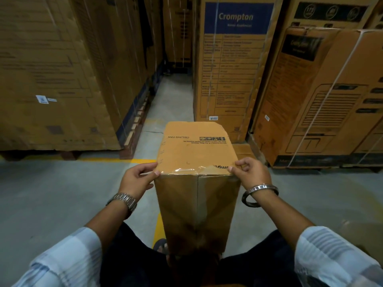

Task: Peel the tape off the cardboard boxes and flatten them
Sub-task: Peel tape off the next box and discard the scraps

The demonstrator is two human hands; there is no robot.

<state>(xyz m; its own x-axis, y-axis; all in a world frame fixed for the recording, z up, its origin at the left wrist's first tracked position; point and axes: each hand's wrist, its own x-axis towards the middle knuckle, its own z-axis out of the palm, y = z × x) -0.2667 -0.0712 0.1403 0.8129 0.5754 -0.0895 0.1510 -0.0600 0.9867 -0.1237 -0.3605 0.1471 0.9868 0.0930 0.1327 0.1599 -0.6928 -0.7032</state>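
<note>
- Left hand [137, 179]: thumb and curled fingers pinching the box [196, 150] at its near top-left corner, apparently to steady it. Cannot tell whether gripping card alone or tape too.
- Box: upright between the knees, base hidden behind the legs, top face tilted away, centre seam facing the body.
- Tape [186, 170]: clear, running along the near top edge, wrinkled and lifting toward the right.
- Right hand [251, 172]: thumb and forefinger pinching the loose end of the tape at the top-right corner.
- Likely to snap or split into slivers if yanked sharply upward, leaving a strip stuck along the edge.
- Could strip the paper skin or rip the flap if pulled fast across the seam.
- Could twist or tip rightward with a slack left-hand pinch, being braced at one corner only.
</note>
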